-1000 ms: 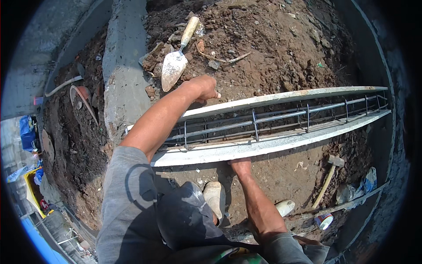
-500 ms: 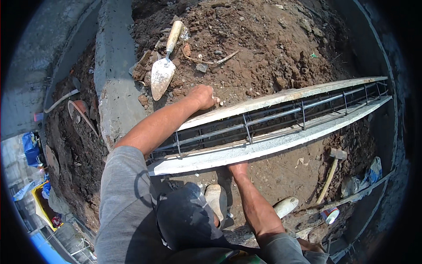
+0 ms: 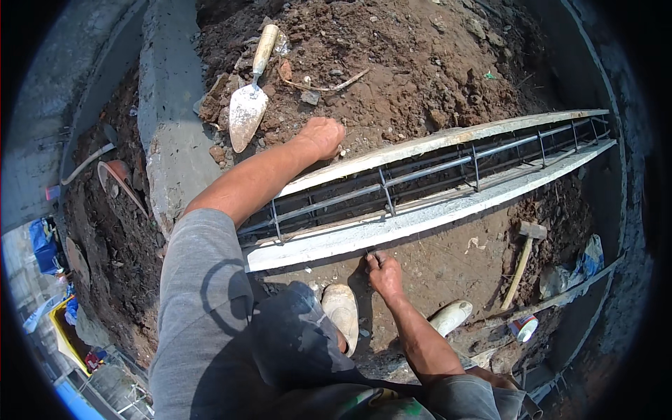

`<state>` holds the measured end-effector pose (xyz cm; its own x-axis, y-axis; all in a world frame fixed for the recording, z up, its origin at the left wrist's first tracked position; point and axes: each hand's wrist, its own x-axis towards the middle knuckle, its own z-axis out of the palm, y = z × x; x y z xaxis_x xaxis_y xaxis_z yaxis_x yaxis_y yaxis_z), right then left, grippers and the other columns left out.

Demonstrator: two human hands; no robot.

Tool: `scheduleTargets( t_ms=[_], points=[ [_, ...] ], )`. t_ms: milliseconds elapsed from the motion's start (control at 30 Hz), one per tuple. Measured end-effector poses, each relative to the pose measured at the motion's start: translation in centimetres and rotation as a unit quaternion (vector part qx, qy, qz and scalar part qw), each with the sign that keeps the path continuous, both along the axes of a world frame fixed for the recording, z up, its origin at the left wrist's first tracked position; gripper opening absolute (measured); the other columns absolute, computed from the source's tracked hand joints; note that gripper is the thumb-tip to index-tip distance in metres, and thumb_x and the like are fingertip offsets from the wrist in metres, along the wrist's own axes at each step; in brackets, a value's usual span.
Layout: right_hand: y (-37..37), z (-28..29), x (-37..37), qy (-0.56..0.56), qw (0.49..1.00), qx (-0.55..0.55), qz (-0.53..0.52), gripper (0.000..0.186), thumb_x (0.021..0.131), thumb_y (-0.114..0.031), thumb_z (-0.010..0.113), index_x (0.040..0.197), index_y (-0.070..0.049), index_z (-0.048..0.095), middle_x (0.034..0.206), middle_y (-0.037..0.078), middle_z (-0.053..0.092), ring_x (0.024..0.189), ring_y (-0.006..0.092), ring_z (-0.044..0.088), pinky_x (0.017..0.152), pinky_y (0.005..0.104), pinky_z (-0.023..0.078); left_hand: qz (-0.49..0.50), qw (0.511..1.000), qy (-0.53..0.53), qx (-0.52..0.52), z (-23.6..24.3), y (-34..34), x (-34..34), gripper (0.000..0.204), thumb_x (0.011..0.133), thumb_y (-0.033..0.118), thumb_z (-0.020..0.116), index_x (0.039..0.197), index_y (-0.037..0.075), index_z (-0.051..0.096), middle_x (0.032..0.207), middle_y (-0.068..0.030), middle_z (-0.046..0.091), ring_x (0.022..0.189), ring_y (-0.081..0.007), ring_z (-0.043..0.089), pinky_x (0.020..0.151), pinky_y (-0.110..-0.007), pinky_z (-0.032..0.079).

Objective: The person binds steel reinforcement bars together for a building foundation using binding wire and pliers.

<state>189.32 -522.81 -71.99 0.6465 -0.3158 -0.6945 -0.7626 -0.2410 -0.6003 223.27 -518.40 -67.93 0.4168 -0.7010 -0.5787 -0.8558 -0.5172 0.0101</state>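
Observation:
Two long pale boards stand on edge, a far board and a near board, with a steel rebar cage between them. My left arm reaches over their left end. My left hand is closed just past the far board, low over the soil; its fingertips are hidden. On my side of the near board, my right hand is closed with bent fingers near the board's lower edge, apart from it. Whatever either hand holds, if anything, does not show. A mortar-smeared trowel with a wooden handle lies beyond my left hand.
A hammer lies at right, near a crumpled plastic bag and a small tub. A concrete beam runs along the left. My shoes stand on the dirt, below the near board.
My right hand has come out from under the near board and drawn back toward me. My left hand has turned slightly, staying by the far board. The view has shifted a little.

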Motion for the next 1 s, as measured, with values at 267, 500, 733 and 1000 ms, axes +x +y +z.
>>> scheduleTargets(
  t_ms=[267, 500, 733, 1000],
  points=[
    [1.8, -8.3, 2.9, -0.2, 0.953, -0.189, 0.127, 0.021, 0.078, -0.013, 0.056, 0.093, -0.002, 0.066, 0.086, 0.023, 0.065, 0.084, 0.0431, 0.061, 0.077, 0.0475, 0.049, 0.252, 0.957, 0.036, -0.141, 2.0, 1.9, 2.6, 0.023, 0.081, 0.022, 0.063, 0.097, 0.005, 0.059, 0.088, -0.0204, 0.064, 0.085, -0.0347, 0.063, 0.076, -0.044, 0.048],
    [-1.9, 2.2, 0.6, -0.002, 0.982, -0.068, 0.174, 0.024, 0.085, -0.02, 0.054, 0.102, -0.004, 0.062, 0.088, 0.026, 0.064, 0.086, 0.0435, 0.061, 0.077, 0.0488, 0.049, 0.505, 0.827, 0.037, -0.243, 3.2, 14.2, 6.0, 0.026, 0.084, 0.016, 0.06, 0.109, 0.008, 0.063, 0.086, -0.0136, 0.069, 0.076, -0.0231, 0.068, 0.07, -0.036, 0.054],
    [0.1, 1.7, 2.3, 0.006, 0.981, -0.077, 0.178, 0.026, 0.083, -0.023, 0.056, 0.095, -0.002, 0.065, 0.092, 0.027, 0.064, 0.09, 0.0416, 0.062, 0.08, 0.0481, 0.049, 0.557, 0.694, 0.113, -0.442, 8.5, 13.0, 2.6, 0.01, 0.091, 0.012, 0.054, 0.087, 0.004, 0.051, 0.082, -0.0088, 0.066, 0.071, -0.014, 0.066, 0.057, -0.024, 0.052],
    [1.6, 3.2, 6.1, 0.041, 0.928, -0.064, 0.365, 0.028, 0.076, -0.017, 0.053, 0.095, -0.001, 0.067, 0.1, 0.026, 0.063, 0.1, 0.0376, 0.06, 0.088, 0.042, 0.049, 0.479, 0.684, 0.105, -0.541, 12.5, 14.0, -5.1, 0.014, 0.085, 0.014, 0.061, 0.081, 0.001, 0.055, 0.073, -0.0034, 0.063, 0.067, -0.0069, 0.056, 0.06, -0.026, 0.046]
  ],
)
